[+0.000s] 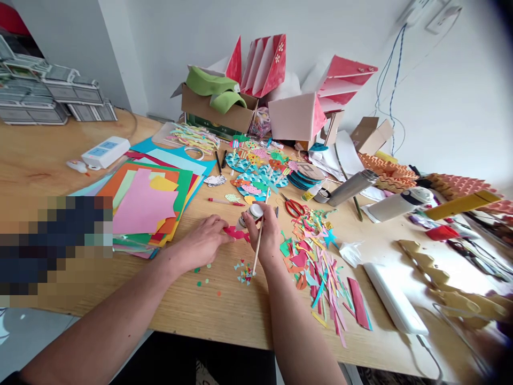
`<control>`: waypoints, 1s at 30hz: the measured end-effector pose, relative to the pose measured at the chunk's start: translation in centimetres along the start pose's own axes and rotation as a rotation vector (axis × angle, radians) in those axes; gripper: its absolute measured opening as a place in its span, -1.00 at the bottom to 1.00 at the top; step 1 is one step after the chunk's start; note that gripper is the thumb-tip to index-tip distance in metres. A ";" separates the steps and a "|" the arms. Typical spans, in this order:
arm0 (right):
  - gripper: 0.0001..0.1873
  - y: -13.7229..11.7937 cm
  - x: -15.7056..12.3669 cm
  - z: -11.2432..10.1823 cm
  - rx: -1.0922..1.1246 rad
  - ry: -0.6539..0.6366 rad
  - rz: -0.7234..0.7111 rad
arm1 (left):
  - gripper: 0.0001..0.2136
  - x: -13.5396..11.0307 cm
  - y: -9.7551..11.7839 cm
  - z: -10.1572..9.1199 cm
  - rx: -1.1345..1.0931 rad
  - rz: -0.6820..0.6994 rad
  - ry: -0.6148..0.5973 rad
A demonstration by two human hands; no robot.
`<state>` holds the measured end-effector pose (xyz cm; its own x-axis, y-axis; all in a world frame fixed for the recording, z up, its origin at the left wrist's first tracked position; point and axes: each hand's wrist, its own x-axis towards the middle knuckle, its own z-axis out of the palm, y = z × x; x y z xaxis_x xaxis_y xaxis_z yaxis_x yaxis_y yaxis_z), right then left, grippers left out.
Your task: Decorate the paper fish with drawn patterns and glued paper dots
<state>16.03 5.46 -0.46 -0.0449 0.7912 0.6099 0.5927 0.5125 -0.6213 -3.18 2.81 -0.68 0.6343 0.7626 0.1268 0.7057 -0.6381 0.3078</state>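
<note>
Bottle [249, 216] in the right hand [262, 235]?

Yes, clenched together with a thin wooden stick [257, 251]. The left hand [202, 243] pinches red paper [235, 232] just beside it, over scattered paper snippets [244, 272].

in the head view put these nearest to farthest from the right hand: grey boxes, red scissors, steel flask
From the right hand:
1. red scissors: on the table, just right of the hand
2. steel flask: lying farther right, towards the back of the table
3. grey boxes: stacked at the far back left
</note>
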 end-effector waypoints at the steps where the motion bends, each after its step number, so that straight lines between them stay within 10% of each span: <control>1: -0.72 0.0 0.0 0.0 -0.002 0.003 -0.004 | -0.53 0.0 0.0 0.0 0.000 -0.001 -0.002; 30: -0.74 0.0 -0.1 0.1 0.009 -0.006 0.004 | -0.45 0.2 0.2 -0.4 -0.026 -0.020 -0.042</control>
<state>15.92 5.47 -0.56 -0.0469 0.7954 0.6042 0.5856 0.5120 -0.6285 -3.09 2.85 -0.18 0.6335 0.7696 0.0805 0.7101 -0.6195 0.3345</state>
